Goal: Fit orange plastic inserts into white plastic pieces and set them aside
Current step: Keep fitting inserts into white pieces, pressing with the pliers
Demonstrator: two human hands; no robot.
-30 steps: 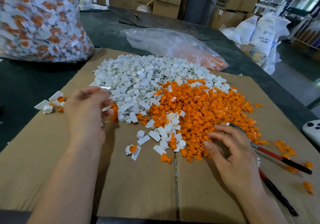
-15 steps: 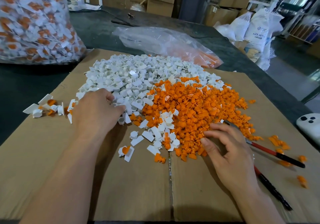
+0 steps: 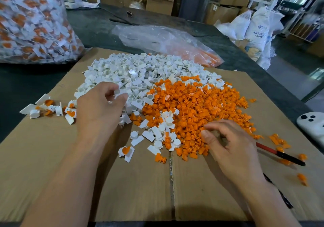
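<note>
A heap of white plastic pieces [image 3: 140, 72] lies on the cardboard sheet [image 3: 136, 188], merging on its right into a heap of orange inserts [image 3: 201, 102]. My left hand [image 3: 98, 109] is at the near left edge of the white heap, its thumb and fingers curled round a white piece [image 3: 120, 93]. My right hand [image 3: 229, 147] hovers over the near edge of the orange heap with curled fingers; blur hides whether anything sits between thumb and fingertips. Several fitted white-and-orange pieces [image 3: 50, 108] lie at the left, and one more fitted piece [image 3: 126, 152] lies between my forearms.
A big clear bag of fitted pieces [image 3: 31, 25] stands at the back left. A flat clear bag with orange inserts [image 3: 168, 42] lies behind the heaps. A red-and-black tool [image 3: 282, 155] and loose orange inserts [image 3: 301, 178] lie right of my hand. A white controller [image 3: 312, 124] sits at the table's right edge.
My left hand moved from the set-aside pieces into the white heap and took hold of a white piece. My right hand curled its fingers more tightly at the orange heap.
</note>
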